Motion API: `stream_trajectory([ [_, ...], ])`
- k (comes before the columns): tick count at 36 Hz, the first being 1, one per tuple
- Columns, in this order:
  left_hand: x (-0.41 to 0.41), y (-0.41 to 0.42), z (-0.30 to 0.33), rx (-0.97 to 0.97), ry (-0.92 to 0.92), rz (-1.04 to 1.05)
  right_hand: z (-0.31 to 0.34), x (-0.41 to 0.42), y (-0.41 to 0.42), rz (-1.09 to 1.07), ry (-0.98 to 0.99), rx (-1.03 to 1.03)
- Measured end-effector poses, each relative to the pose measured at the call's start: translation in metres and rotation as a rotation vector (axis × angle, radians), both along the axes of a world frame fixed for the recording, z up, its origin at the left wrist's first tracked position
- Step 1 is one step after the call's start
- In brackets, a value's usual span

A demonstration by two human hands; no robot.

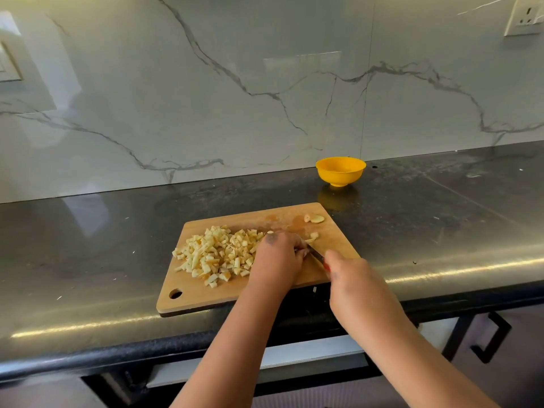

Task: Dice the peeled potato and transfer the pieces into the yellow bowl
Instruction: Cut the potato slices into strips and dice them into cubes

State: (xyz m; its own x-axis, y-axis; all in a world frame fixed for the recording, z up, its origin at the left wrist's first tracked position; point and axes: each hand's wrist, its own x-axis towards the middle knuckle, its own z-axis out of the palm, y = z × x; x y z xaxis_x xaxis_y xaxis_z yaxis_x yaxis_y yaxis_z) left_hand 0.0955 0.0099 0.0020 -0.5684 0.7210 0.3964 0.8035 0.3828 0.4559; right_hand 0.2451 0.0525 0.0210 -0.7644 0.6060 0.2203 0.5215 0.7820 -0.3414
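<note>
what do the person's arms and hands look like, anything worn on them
Both forearms are bare as far as the frame shows: no sleeves, gloves, watch or bracelet. No rings can be made out. The left hand has a dark grey smudge near the knuckles, and the right hand shows fainter greyish marks on its back.

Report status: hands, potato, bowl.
Right hand grips knife; left hand steadies last bit. Diced potato piled on board. Yellow bowl stands apart behind the board. Path clear.

Potato pieces (219, 256) lie on the board's (203, 293) left half (hands to their right); the bowl (340, 171) stands behind, apart.
</note>
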Motion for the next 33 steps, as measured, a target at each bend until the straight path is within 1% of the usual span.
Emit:
stream_trajectory([
  [4, -0.001, 0.001, 0.001, -0.005, -0.025, -0.002, 0.010, 0.001, -0.005, 0.029, -0.056, 0.002],
  [8, 0.000, -0.003, 0.000, 0.015, -0.014, 0.010, 0.026, 0.028, -0.001, 0.007, -0.124, -0.025],
  [10, 0.000, -0.005, -0.001, 0.036, -0.014, 0.005, 0.032, 0.039, 0.004, 0.002, -0.147, 0.005],
  [12, 0.001, -0.005, -0.002, 0.046, -0.017, -0.002, 0.036, 0.044, 0.009, -0.006, -0.124, 0.021],
  [16, -0.002, -0.007, -0.002, 0.053, -0.037, 0.036, 0.033, 0.035, 0.012, 0.009, 0.039, 0.055],
  [18, -0.002, -0.008, -0.002, 0.068, -0.077, 0.056, 0.026, 0.026, 0.011, 0.019, 0.069, 0.046],
  [23, 0.001, -0.008, -0.003, 0.098, -0.064, 0.048, 0.009, 0.010, 0.007, 0.021, 0.065, 0.043],
  [28, 0.000, -0.006, -0.005, 0.142, -0.107, 0.082, 0.002, 0.001, 0.002, 0.028, 0.040, 0.036],
  [33, -0.001, -0.006, -0.004, 0.155, -0.089, 0.080, 0.003, -0.002, -0.005, 0.044, -0.053, 0.062],
])
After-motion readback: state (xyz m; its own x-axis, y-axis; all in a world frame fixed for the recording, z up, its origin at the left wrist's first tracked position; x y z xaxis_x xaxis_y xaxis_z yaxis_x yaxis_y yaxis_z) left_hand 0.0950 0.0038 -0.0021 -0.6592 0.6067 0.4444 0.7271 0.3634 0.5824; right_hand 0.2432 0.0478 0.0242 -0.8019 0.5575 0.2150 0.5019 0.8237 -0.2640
